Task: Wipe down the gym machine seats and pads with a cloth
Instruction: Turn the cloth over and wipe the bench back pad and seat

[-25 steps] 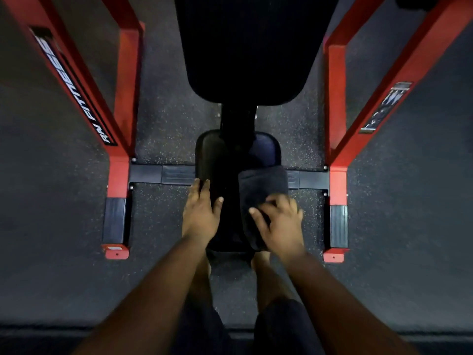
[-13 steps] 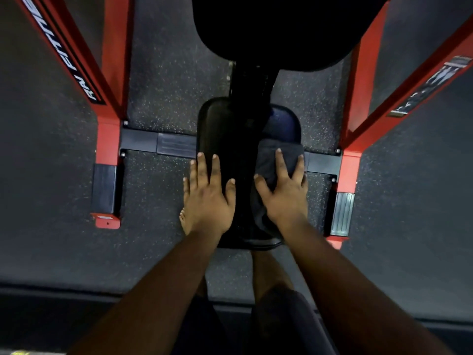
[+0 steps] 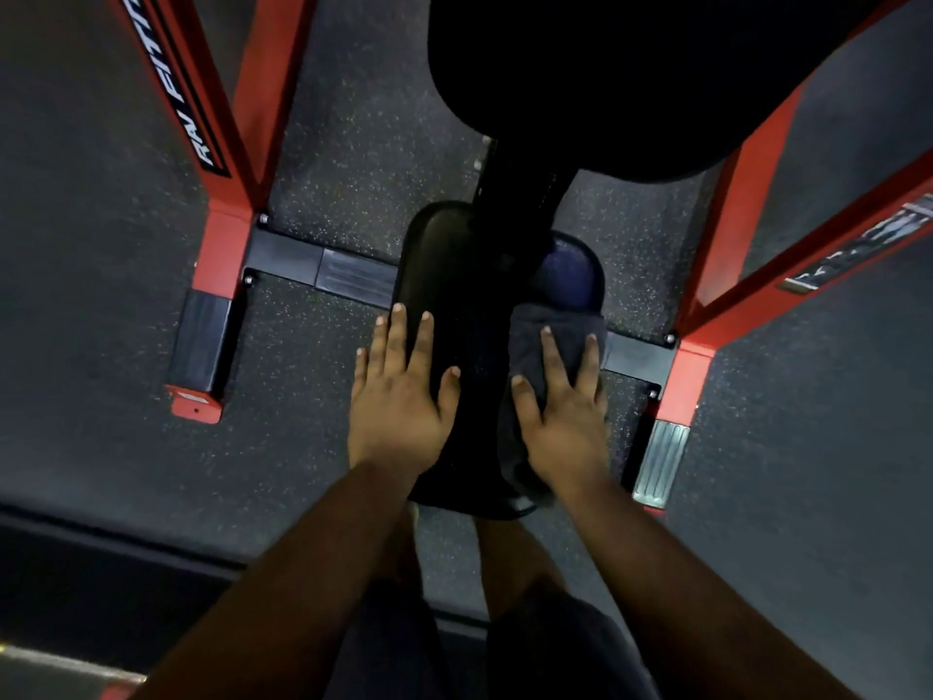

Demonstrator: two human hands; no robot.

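A black padded seat [image 3: 444, 255] lies in the middle of the view, below a larger black back pad [image 3: 606, 68]. A dark grey folded cloth [image 3: 565, 325] rests on the seat's right half. My right hand [image 3: 565, 411] lies flat on the cloth with its fingers spread, pressing it onto the pad. My left hand [image 3: 401, 391] lies flat on the seat's left edge, fingers apart, holding nothing. A black post [image 3: 515, 204] crosses over the seat's far part and hides its centre.
Red steel frame legs stand on the left [image 3: 227, 169] and right [image 3: 732, 245], joined by a black cross bar [image 3: 323, 265] under the seat. Speckled rubber floor [image 3: 101, 245] surrounds the machine. My legs and feet [image 3: 510, 563] stand just before the seat.
My right hand slid the cloth away from me along the seat's right side and now lies flat on it. My left hand flattened on the left edge. The view shifted closer.
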